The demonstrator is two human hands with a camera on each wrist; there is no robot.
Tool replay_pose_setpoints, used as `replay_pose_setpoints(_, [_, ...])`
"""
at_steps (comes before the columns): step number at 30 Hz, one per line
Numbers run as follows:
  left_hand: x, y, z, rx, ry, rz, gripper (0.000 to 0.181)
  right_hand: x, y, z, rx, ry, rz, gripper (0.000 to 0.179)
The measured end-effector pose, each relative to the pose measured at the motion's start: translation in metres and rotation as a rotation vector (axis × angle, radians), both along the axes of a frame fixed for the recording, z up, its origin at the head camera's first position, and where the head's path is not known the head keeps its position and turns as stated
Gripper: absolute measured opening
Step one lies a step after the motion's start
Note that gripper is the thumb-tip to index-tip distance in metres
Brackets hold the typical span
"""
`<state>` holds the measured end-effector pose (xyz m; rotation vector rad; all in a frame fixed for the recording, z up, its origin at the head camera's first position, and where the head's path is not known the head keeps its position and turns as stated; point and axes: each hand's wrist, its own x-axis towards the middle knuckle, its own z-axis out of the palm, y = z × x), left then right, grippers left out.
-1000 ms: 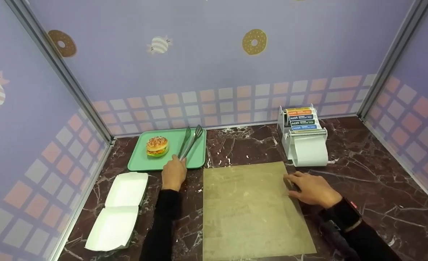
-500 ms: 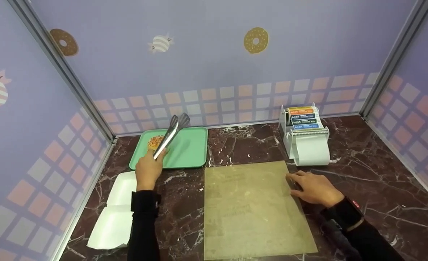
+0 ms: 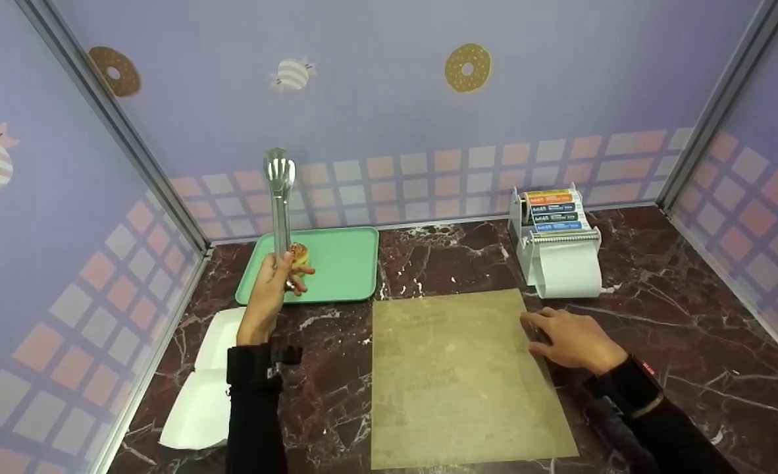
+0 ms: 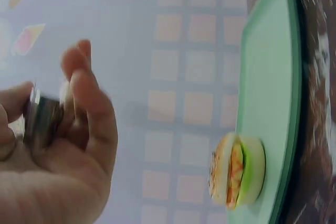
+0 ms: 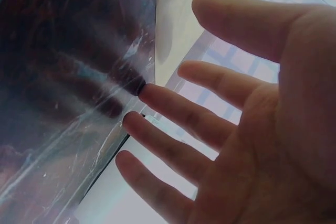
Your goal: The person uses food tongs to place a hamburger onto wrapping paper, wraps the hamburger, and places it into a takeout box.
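My left hand [image 3: 265, 299] holds a pair of metal tongs [image 3: 282, 217] upright, with their scalloped tips pointing up in front of the wall. Behind that hand, a toy burger [image 3: 299, 251] sits on a green tray [image 3: 346, 263], partly hidden in the head view. From the left wrist, the whole burger [image 4: 236, 171] shows, with its seeded bun and green layer, apart from the fingers. Over the right edge of a brown paper sheet [image 3: 458, 382] lies my right hand [image 3: 576, 342]. Its fingers are extended, as the right wrist view shows, and grip nothing.
An opened white takeout box [image 3: 198, 405] lies at the left, partly behind the left forearm. A label dispenser [image 3: 555, 230] with several coloured rolls stands at the back right of the dark marbled counter [image 3: 678, 309]. Patterned walls enclose the counter.
The left hand lifts the tongs off the tray, moves left and turns them until the tips point up. The right hand stays at the paper's edge.
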<state>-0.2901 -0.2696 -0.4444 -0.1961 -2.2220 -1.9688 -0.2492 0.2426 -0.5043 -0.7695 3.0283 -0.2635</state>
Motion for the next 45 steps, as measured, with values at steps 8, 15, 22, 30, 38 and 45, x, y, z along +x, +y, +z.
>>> replay_pose_setpoints(8, [0.007,0.073,0.007,0.081,-0.053,-0.203,0.028,-0.018,-0.01,0.015,-0.316,0.125,-0.04,0.07])
replay_pose_setpoints(15, [0.034,0.145,0.012,-0.026,-0.013,-0.429,0.022,-0.028,-0.038,0.049,-0.977,-0.089,-0.015,0.08])
replay_pose_setpoints(22, [0.054,0.182,0.001,-0.053,-0.04,-0.479,0.021,-0.027,-0.053,0.062,-1.292,-0.324,-0.017,0.075])
replay_pose_setpoints(30, [0.068,0.213,-0.017,-0.137,-0.027,-0.588,0.019,-0.015,-0.072,0.054,-1.277,-0.533,0.045,0.082])
replay_pose_setpoints(38, [0.073,0.226,-0.034,-0.288,0.014,-0.657,0.027,-0.006,-0.093,0.044,-1.161,-0.545,0.119,0.081])
replay_pose_setpoints(45, [0.071,0.224,-0.033,-0.314,0.039,-0.652,0.044,-0.008,-0.096,0.042,-1.241,-0.47,0.106,0.067])
